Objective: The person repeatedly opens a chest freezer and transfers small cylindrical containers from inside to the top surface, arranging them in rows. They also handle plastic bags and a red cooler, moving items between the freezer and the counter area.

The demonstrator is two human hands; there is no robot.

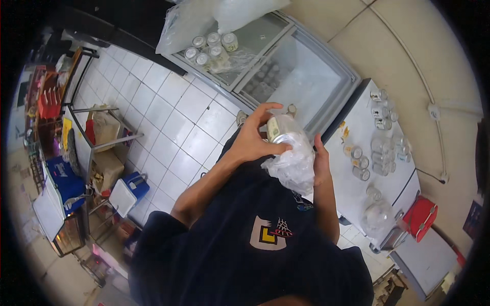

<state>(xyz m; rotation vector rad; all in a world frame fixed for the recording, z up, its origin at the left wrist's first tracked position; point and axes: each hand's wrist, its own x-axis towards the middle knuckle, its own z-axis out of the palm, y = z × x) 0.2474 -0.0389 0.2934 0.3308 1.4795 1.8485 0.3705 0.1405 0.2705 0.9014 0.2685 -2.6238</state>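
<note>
My left hand (254, 139) grips a can with a silvery end and pale label (273, 130), its thumb pressed over the end. A crumpled clear plastic bag (293, 168) wraps around the can and hangs below it. Against the bag's right side lies my right hand (322, 160), thumb pointing up; its fingers are partly hidden behind the plastic. Both hands are in front of my chest, near the front edge of a chest freezer (239, 91) with glass lids. Several capped cans (215, 51) stand on its left lid beside loose clear plastic (239, 63).
More cans (264, 78) show dimly inside the freezer. On the right, a white tabletop (340, 174) carries several clear containers (381, 153), some labelled, and a filled plastic bag (378, 216). A red bag (421, 218) sits at its end. A blue-and-white cooler (130, 193) stands left on the tiled floor (176, 126).
</note>
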